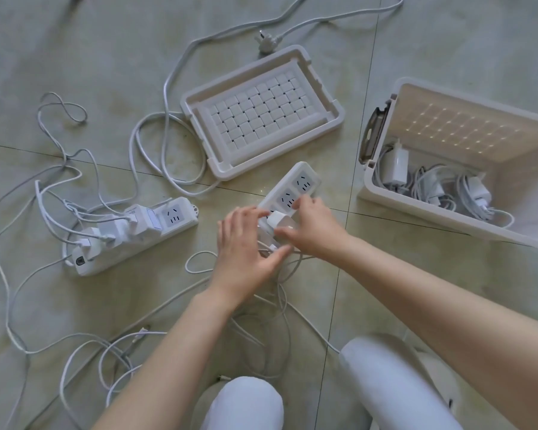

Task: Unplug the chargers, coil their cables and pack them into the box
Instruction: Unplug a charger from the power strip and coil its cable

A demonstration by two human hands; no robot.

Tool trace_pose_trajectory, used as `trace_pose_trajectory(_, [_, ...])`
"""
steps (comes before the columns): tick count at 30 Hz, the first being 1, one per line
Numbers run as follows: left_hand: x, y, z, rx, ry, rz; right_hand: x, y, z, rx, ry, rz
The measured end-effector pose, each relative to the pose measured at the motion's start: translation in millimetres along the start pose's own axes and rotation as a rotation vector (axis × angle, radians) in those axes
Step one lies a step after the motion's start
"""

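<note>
Pinching the charger [278, 220] with right hand [314, 225] fingers, pressing the power strip [295, 187] under straight fingers of the left hand [246, 243]: best to pull straight out, keeping the strip pinned.

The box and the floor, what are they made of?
The box looks like thin white plastic, smooth and matte: light dots glow through its wall. The floor looks like glazed tile, maybe stone: straight joint lines, mottled grey-green, a faint sheen.

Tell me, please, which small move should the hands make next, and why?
Probably pull the charger straight out of the power strip: the right hand pinches it, the left hand presses on the strip, and it looks still plugged in.
</note>
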State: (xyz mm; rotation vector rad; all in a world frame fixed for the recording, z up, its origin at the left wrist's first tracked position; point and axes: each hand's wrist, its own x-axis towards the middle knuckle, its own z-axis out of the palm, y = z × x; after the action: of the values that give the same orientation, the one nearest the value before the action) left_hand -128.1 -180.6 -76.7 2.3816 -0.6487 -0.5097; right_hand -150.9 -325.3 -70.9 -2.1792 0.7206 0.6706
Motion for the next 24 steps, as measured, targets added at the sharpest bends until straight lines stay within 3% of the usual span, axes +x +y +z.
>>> trace_pose_trajectory(3, [-14.4, -14.1, 0.8, 0.019, 0.029, -0.019, 10.1, -12.4, -3.1, 0.029, -0.146, 0.077])
trace_pose_trajectory(8, [1.7, -25.4, 4.3, -0.253, 0.032, -0.292, 21.3, -36.4, -7.5, 0.019, -0.263, 0.197])
trace_pose_trajectory(13, [11.6, -23.4, 1.7, -0.194, -0.013, -0.229, 32.2, -49.8, -3.5, 0.035, -0.423, 0.352])
trace_pose_trajectory(24, [19.6, -17.9, -12.7, -0.094, -0.087, -0.204, 34.7, -50.2, 0.3, 0.230, -0.438, 0.451])
